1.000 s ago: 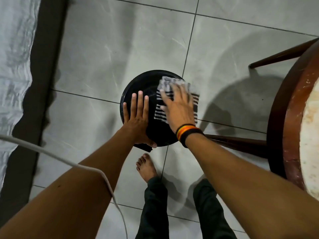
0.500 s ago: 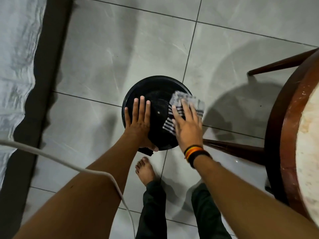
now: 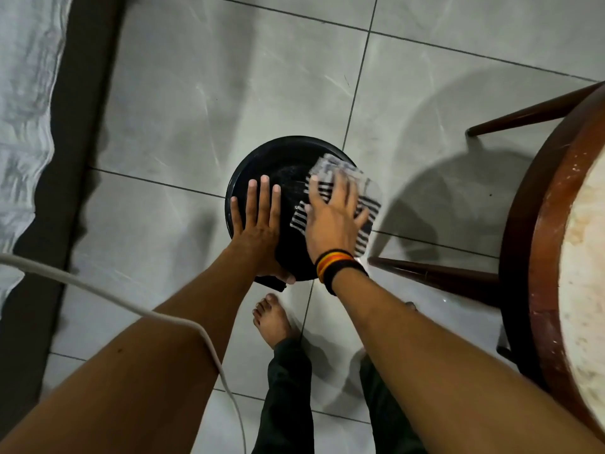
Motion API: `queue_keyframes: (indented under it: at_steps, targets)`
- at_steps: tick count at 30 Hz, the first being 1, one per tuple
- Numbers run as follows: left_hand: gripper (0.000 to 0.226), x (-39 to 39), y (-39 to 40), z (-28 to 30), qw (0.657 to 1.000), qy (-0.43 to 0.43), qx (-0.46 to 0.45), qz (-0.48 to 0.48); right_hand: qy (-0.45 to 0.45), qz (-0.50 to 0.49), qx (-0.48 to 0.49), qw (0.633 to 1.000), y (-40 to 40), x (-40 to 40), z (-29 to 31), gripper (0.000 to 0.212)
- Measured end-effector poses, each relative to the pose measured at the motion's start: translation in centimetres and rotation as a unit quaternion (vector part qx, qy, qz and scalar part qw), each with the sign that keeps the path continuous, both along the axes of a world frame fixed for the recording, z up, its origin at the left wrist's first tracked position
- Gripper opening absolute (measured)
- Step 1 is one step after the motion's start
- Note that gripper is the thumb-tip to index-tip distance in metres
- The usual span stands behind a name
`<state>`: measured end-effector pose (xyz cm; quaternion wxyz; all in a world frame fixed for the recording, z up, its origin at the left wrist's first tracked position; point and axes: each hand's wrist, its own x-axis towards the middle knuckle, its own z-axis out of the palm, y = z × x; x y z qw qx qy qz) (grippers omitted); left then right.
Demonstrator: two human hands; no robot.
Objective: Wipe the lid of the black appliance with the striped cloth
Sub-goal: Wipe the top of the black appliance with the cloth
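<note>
**A:** Black lid [image 3: 288, 178], glossy, sitting on the black appliance [image 3: 235, 204] on the tiled floor [image 3: 229, 77], right beside the wooden chair [image 3: 523, 244]. Status?

**Me:** My right hand [image 3: 332, 221] is flat on the striped cloth [image 3: 366, 204], fingers [image 3: 342, 188] spread apart and pressing down, not clamped on anything. Cloth covers the right side of the lid and overhangs the rim there. Left hand [image 3: 258, 224] is flat on the left side, fingers together, thumb hooked under the near edge to steady it.

**A:** Risks?

**Me:** Three, all guesses.
1. Cloth is only pinned by palm pressure. On a slick lid it could bunch or slide off the rim, so I'd be rubbing with bare skin.
2. The appliance stands free on smooth tile. A hard push to the right could skate it into the chair leg [image 3: 435, 273] if my left hand eases off.
3. White cable [image 3: 157, 317] crosses my left forearm; a wide sweep could snag it.

**A:** Coverage?

**Me:** Left half is under my bracing hand, so probably unwiped.
</note>
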<state>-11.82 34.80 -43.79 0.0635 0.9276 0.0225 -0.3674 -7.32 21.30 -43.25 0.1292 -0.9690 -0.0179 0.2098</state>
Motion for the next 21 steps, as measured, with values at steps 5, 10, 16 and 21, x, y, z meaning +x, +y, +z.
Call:
queue_keyframes:
  at_steps: [5,10,16,21]
  targets:
    - [0.181,0.2,-0.1,0.3,0.999,0.025,0.025,-0.013,0.008,0.305,0.018,0.952,1.9,6.6,0.1,0.071]
    - [0.180,0.0,-0.2,0.9,1.000,-0.002,0.013,0.003,0.073,0.190,0.058,0.977,-0.2,10.2,0.2,0.074]
    - [0.179,-0.1,-0.4,0.8,1.000,-0.010,0.010,0.011,0.048,-0.101,0.078,0.991,-3.3,2.8,1.0,0.070]
    - [0.180,-0.3,-0.4,0.6,0.999,-0.029,0.021,0.009,0.050,-0.179,0.078,0.980,-2.7,-2.6,1.9,0.063]
